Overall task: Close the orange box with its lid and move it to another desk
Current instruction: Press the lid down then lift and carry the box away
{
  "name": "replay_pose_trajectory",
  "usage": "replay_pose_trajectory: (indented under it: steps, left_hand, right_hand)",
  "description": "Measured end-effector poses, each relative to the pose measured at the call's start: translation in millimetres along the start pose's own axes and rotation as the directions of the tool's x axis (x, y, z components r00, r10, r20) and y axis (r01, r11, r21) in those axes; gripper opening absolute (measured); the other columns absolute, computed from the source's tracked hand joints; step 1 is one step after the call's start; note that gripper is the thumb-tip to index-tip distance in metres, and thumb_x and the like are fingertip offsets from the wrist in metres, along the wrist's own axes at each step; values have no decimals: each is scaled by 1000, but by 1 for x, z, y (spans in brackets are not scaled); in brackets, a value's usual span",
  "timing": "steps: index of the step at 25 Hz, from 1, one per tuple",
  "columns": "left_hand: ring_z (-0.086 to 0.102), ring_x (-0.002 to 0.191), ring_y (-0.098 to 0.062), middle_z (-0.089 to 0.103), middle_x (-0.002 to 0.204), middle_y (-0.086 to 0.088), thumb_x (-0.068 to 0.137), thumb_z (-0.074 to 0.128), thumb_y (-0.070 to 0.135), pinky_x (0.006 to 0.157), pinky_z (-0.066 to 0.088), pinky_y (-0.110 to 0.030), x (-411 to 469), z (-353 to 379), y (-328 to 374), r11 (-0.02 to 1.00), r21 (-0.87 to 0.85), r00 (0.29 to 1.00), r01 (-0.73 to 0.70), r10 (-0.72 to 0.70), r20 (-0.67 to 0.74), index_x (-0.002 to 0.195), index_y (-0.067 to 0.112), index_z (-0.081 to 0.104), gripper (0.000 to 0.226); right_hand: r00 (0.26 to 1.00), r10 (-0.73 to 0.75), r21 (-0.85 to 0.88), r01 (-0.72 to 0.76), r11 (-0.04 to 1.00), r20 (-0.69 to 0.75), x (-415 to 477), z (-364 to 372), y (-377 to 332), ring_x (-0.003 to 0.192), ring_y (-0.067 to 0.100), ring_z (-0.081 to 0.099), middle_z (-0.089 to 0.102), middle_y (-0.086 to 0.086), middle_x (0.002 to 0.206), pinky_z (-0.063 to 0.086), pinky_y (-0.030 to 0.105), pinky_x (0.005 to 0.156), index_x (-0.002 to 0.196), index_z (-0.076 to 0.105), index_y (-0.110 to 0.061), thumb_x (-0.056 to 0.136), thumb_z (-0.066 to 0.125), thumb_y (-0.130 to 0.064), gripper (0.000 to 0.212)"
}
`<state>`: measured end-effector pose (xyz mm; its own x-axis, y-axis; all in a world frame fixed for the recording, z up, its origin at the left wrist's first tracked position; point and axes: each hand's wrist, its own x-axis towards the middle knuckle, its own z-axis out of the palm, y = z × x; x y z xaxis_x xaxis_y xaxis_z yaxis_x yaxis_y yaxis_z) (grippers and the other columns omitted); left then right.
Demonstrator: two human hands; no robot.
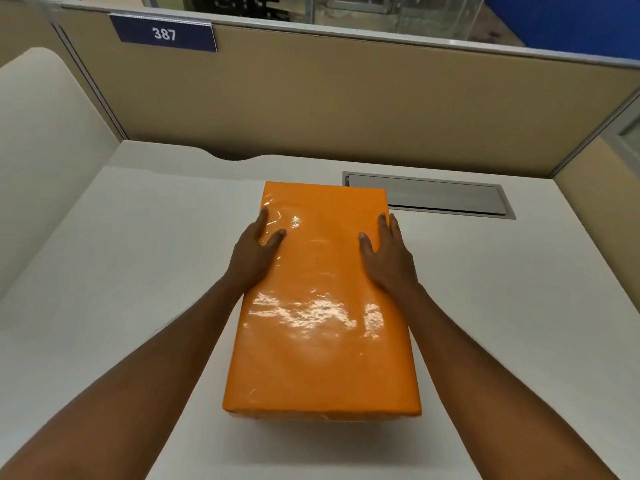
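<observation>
Now lidded, orange box [322, 306] lies long axis away from wearer; left hand [254, 252] & right hand [386, 261] grip its long sides on worktop [138, 254].

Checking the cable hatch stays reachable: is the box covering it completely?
No, the orange box overlaps only the left end of the grey hatch.
</observation>
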<state>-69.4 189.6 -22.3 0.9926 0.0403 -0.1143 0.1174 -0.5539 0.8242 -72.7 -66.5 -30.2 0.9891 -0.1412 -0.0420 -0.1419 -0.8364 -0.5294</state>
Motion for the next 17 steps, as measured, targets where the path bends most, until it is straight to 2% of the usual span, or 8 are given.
replay_pose_trajectory:
  steps: [2, 5, 7, 9, 11, 14, 17]
  left_hand:
    - [43, 130, -35, 38, 149, -11, 91, 42, 51, 106, 35, -52, -2, -2, 2, 1000, 16, 1000, 5, -5, -6, 148, 26, 14, 68]
    - [42, 131, -32, 42, 146, -11, 87, 49, 54, 105, 35, -50, -13, -5, 11, 996, 88, 988, -11, 25, -155, 146, 21, 28, 70]
    - [43, 131, -30, 46, 144, -10, 88, 49, 53, 106, 34, -49, -29, -10, 14, 996, 59, 963, -66, 79, -259, 141, 18, 40, 64]
    - [46, 129, -28, 51, 140, -11, 91, 46, 48, 106, 35, -45, -45, -19, 12, 996, -16, 944, -88, 79, -320, 134, 14, 49, 55]
    - [54, 122, -26, 59, 132, -11, 94, 46, 41, 100, 39, -38, -67, -27, 4, 996, -54, 945, -75, 53, -324, 126, 12, 57, 45]
    - [62, 99, -13, 68, 119, -7, 94, 47, 37, 88, 44, -32, -108, -36, -15, 982, -186, 970, -14, -31, -239, 115, 15, 66, 36]
    - [58, 108, -15, 63, 126, -5, 93, 50, 37, 94, 48, -42, -143, -35, -26, 919, -383, 987, 90, -135, -92, 124, 20, 60, 37]
  right_hand:
    - [999, 14, -6, -14, 1000, 37, -1, -3, -2, 141, 34, 29, 2, 1, 161, 33, 51, 107, 151, 3, -24, 92, 29, -59, 73]
    - [996, 71, -53, -69, 996, 48, -3, -9, -7, 142, 35, 24, 6, 3, 161, 26, 59, 109, 150, 5, -23, 91, 29, -61, 74]
    - [991, 82, -21, -84, 996, -103, -16, -16, -12, 140, 34, 28, 21, 8, 158, 25, 58, 110, 148, 19, -19, 91, 33, -59, 71]
    - [948, 69, 123, -32, 992, -311, -37, -25, -14, 133, 33, 41, 41, 12, 148, 35, 52, 107, 141, 37, -13, 93, 37, -52, 61]
    - [920, 113, 241, -21, 970, -375, -64, -32, -10, 126, 31, 49, 52, 12, 139, 43, 48, 103, 133, 48, -12, 95, 37, -47, 53]
    - [963, 172, 318, -99, 943, -210, -110, -33, 5, 125, 31, 51, 52, 9, 140, 44, 47, 100, 134, 48, -18, 96, 35, -47, 50]
    - [972, 224, 409, -231, 883, 65, -140, -38, 21, 126, 32, 49, 42, 7, 147, 42, 48, 99, 142, 33, -25, 94, 32, -52, 55]
